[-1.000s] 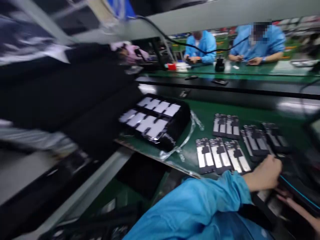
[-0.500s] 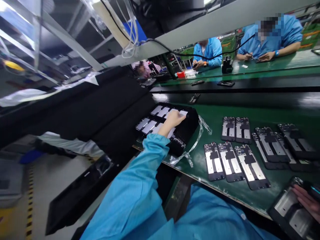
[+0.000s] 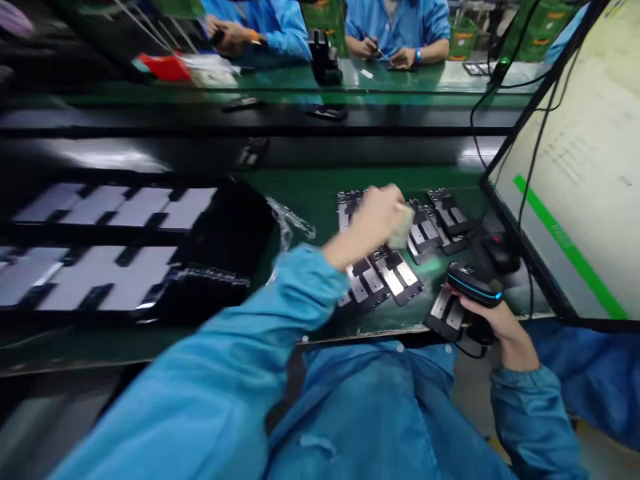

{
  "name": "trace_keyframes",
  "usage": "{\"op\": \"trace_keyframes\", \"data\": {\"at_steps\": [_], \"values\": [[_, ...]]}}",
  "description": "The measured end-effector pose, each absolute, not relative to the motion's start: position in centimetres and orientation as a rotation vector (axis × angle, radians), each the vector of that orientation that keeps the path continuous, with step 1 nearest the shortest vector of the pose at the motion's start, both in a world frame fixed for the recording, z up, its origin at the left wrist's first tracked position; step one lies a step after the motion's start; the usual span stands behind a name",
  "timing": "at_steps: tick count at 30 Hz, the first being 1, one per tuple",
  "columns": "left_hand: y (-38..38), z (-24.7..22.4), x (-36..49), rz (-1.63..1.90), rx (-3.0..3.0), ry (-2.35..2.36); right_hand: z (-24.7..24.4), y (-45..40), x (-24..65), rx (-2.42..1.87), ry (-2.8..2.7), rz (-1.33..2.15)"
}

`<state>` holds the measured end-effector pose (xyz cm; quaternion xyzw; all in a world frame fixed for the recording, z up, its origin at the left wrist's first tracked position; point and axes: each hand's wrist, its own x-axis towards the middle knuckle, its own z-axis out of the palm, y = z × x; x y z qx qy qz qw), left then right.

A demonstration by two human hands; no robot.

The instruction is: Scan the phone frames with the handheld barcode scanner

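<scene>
My left hand [image 3: 377, 217], blurred by motion, is closed on a pale flat piece [image 3: 401, 227] that looks like a phone battery. It hovers over several open phone frames [image 3: 397, 273], which lie in rows on the green bench with their silver insides up. At the bench's front edge, my right hand [image 3: 493, 320] grips a black barcode scanner [image 3: 473, 283] with a lit blue line. Under the scanner head is another phone frame [image 3: 445, 313], tilted and close to my right fingers; whether they hold it too is partly hidden.
On the left, a black tray [image 3: 235, 233] carries rows of pale flat pieces [image 3: 190, 207]. Clear plastic wrap [image 3: 290, 223] lies beside it. A monitor [image 3: 575, 167], hanging cables and a black mouse [image 3: 500, 253] are on the right. Two co-workers [image 3: 400, 27] sit across the bench.
My view has swung to the right. My left hand has left the black tray and come over the phone frames with a pale piece in it. My right hand now shows more fully.
</scene>
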<state>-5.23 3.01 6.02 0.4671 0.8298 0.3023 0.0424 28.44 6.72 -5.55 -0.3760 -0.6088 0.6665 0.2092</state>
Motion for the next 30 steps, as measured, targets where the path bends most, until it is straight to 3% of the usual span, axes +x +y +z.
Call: {"op": "trace_keyframes", "data": {"at_steps": [3, 6, 18, 30], "values": [[5.8, 0.4, 3.1, 0.982, 1.681, 2.062, -5.4, 6.4, 29.0, -1.06, -1.711, 1.804], [6.4, -2.7, 5.3, 1.058, 1.685, 1.928, -5.6, 6.4, 29.5, -1.047, -1.707, 1.782], [7.2, -3.5, 4.1, 1.13, 1.604, 1.879, -5.9, 6.9, 29.6, -0.956, -1.574, 1.889], [2.5, -4.2, 7.0, 1.0, 1.757, 1.462, -6.8, 8.1, 30.1, -0.883, -1.115, 1.996]]}}
